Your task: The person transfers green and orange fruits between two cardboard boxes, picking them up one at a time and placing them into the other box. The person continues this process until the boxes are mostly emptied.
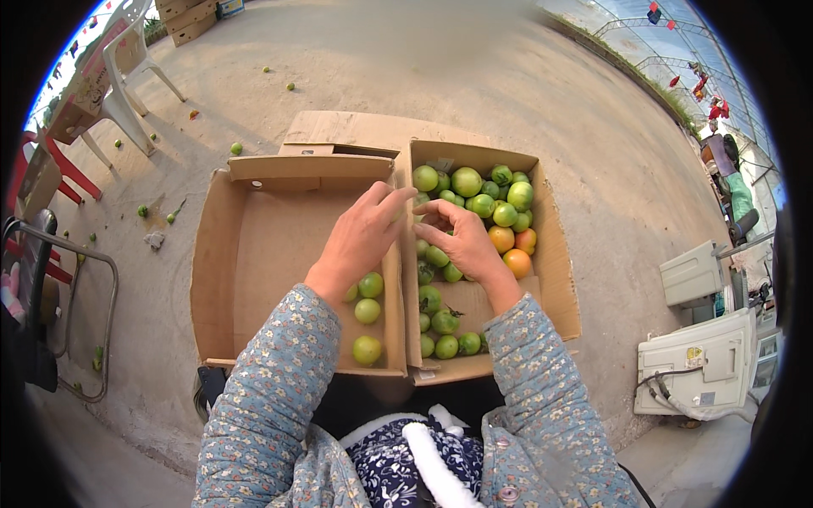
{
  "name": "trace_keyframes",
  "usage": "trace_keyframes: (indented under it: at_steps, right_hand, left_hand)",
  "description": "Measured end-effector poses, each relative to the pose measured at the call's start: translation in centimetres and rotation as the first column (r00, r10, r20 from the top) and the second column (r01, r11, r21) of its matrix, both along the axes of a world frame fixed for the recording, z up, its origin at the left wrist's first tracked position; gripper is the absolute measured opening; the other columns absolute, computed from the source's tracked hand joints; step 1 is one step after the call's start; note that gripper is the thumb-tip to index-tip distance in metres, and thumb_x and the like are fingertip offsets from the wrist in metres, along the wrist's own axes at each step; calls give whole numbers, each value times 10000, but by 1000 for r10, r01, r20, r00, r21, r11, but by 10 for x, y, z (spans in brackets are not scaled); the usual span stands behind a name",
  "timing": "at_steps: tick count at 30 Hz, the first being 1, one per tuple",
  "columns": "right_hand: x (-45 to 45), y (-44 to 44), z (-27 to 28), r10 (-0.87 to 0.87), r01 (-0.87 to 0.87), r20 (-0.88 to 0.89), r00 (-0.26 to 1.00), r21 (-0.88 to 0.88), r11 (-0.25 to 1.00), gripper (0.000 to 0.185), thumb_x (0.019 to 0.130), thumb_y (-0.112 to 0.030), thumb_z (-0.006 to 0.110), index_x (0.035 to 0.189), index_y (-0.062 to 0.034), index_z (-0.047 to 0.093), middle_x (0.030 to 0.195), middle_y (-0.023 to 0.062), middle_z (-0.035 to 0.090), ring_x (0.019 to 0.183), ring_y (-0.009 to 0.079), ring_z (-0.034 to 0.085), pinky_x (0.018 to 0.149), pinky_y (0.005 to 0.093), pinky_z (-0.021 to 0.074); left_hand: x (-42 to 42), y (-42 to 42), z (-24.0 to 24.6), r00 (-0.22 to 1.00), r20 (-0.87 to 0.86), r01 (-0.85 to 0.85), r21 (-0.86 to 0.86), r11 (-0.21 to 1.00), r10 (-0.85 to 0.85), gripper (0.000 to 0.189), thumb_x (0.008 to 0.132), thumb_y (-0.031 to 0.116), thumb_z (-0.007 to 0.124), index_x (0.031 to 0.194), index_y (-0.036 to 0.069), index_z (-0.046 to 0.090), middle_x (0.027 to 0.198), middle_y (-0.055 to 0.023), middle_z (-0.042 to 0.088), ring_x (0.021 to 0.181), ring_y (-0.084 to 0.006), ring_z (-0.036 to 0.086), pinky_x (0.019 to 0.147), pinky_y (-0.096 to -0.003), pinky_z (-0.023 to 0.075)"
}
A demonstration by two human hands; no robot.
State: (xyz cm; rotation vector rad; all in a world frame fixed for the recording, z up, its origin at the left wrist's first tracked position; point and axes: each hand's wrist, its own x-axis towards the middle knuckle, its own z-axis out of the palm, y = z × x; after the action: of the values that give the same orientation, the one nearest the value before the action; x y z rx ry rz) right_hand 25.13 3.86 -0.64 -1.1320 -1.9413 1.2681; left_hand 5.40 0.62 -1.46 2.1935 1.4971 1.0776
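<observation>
Two cardboard boxes stand side by side before me. My left hand (368, 232) is over the wall between them, its fingers bent and reaching right; whether it holds anything is hidden. Close to it, my right hand (463, 244) hovers over the right cardboard box (559, 254), thumb and fingers curved towards each other; I cannot tell if something small is between them. That box has many green tomatoes (467, 182) and several orange ones (517, 263). In the left cardboard box (216, 254), several green tomatoes (367, 311) lie along the right wall, partly behind my left wrist.
Loose green tomatoes (236, 148) lie on the concrete floor. White plastic chairs (127, 114) and a metal-framed chair (114, 298) stand at the left. A white appliance casing (692, 365) stands at the right, and stacked cartons (190, 22) are at the back left.
</observation>
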Motion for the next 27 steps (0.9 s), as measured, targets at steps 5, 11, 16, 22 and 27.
trace_keyframes:
  at_steps: [5,11,16,22,27]
  right_hand:
    - [22,-4,-19,-36,-249,719,694,287,925,411,816,-119,717,1210,-104,601,1101,166,594,1104,351,587,884,480,507]
    - [11,-12,-40,-162,-371,790,592,445,815,363,781,20,625,1135,-57,592,1086,177,588,1045,359,617,847,459,525]
    - [15,-1,-10,-241,35,448,861,421,906,426,766,-266,784,1042,0,599,1015,178,634,910,377,644,791,462,515]
    - [-5,-9,-2,-47,35,-249,967,-55,998,432,881,-302,746,1158,12,640,888,44,664,795,105,601,691,276,483]
    - [27,19,-2,-277,227,82,957,379,897,297,880,-248,724,1074,-24,708,986,84,688,906,202,629,803,340,501]
  left_hand:
    - [-27,9,-22,929,-202,-326,-54,944,310,307,874,111,641,1176,69,615,1054,-128,615,1000,-324,612,835,-442,521]
    - [-31,8,-29,904,-345,-331,-192,924,252,440,830,189,733,1225,38,609,1090,-129,638,1072,-335,598,918,-428,498]
    - [-12,-3,-1,1000,-8,-29,-34,999,29,628,794,188,767,1364,93,523,1234,-141,577,1145,-346,574,968,-421,487]
    - [16,-10,10,973,57,222,36,974,-223,666,798,32,708,1416,128,480,1248,-147,545,1091,-360,581,911,-420,504]
    - [4,0,-3,997,70,-32,52,998,28,412,863,80,677,1263,73,578,1120,-136,591,1031,-349,599,870,-428,508]
